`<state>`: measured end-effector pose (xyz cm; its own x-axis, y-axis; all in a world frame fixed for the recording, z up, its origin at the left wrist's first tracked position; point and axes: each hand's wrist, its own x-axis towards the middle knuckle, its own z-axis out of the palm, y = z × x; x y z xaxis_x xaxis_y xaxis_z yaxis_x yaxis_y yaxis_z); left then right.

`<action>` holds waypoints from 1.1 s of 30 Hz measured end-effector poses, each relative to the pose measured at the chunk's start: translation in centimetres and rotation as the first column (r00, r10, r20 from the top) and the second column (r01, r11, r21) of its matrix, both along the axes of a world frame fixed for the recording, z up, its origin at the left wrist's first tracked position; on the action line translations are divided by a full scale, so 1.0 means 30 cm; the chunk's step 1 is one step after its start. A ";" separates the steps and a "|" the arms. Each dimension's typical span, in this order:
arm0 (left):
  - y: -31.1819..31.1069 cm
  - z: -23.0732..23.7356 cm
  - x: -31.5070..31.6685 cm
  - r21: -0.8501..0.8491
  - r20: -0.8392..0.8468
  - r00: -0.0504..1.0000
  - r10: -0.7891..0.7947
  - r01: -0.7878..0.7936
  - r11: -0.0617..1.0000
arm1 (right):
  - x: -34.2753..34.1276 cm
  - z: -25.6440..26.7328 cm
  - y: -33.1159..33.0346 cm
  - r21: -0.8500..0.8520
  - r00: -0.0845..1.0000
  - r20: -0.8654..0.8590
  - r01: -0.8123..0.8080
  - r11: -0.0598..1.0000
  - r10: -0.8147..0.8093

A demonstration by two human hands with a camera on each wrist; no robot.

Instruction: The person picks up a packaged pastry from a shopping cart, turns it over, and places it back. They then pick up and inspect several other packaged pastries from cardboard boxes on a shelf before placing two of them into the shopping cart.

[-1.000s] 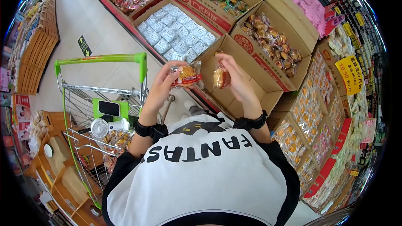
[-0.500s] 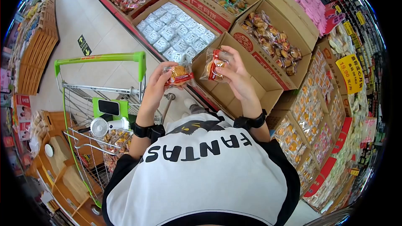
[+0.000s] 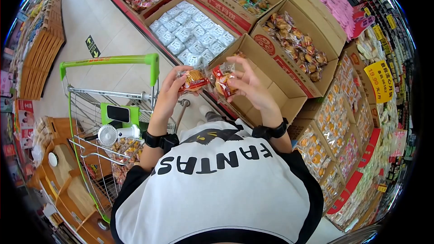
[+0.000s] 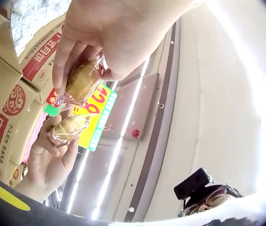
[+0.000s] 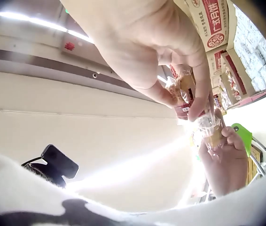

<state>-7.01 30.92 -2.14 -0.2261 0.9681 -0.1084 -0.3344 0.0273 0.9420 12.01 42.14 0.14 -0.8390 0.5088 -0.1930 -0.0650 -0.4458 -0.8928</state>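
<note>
In the head view my left hand (image 3: 168, 91) pinches a clear-wrapped round pastry with a red label (image 3: 194, 80). Close beside it, my right hand (image 3: 254, 88) holds a second wrapped pastry (image 3: 224, 81), thumb on its face. The two wrappers meet or nearly meet; which, I cannot tell. The left wrist view has the left hand (image 4: 109, 33) gripping its pastry (image 4: 83, 83), with the other pastry (image 4: 68, 129) in the right hand (image 4: 48, 162) below. From the right wrist, the right hand's fingers curl round its pastry (image 5: 183, 89).
An open cardboard box (image 3: 275, 92) lies beyond the right hand. White packets (image 3: 190, 29) fill a tray ahead, and boxes of wrapped pastries (image 3: 294, 40) stand behind. At the left is a shopping cart (image 3: 108, 58) with a small fan (image 3: 107, 135); packed trays (image 3: 332, 122) stand right.
The right hand has turned its pastry, bringing the red label into view, then moved it left towards the other pastry. The left hand has shifted only slightly and keeps its grip.
</note>
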 end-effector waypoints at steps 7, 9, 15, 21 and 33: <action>-0.011 0.013 -0.001 0.003 0.045 0.999 0.015 -0.016 1.000 | -0.013 -0.021 -0.002 0.111 0.984 -0.178 0.017 0.994 0.003; -0.015 0.010 0.001 -0.026 0.019 0.999 0.049 -0.049 0.998 | -0.021 -0.010 -0.006 0.194 0.989 -0.146 0.010 0.981 0.019; -0.036 0.005 -0.008 -0.071 -0.041 0.995 0.086 -0.089 0.994 | -0.067 -0.023 -0.018 0.301 0.983 -0.125 -0.088 0.949 0.131; -0.060 0.002 -0.017 0.092 -0.027 0.999 -0.039 0.041 0.995 | -0.107 -0.009 -0.026 0.467 0.985 -0.124 -0.052 0.883 0.123; -0.070 0.056 0.019 0.202 -0.426 0.905 0.007 0.087 0.975 | -0.138 0.026 -0.039 0.621 0.988 -0.136 0.023 0.783 0.079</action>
<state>-6.45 28.81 -0.45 -0.1653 0.9665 0.1965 0.0932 -0.1831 0.9787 7.87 40.96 0.93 -0.8469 0.4512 0.2814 -0.2133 0.1964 -0.9570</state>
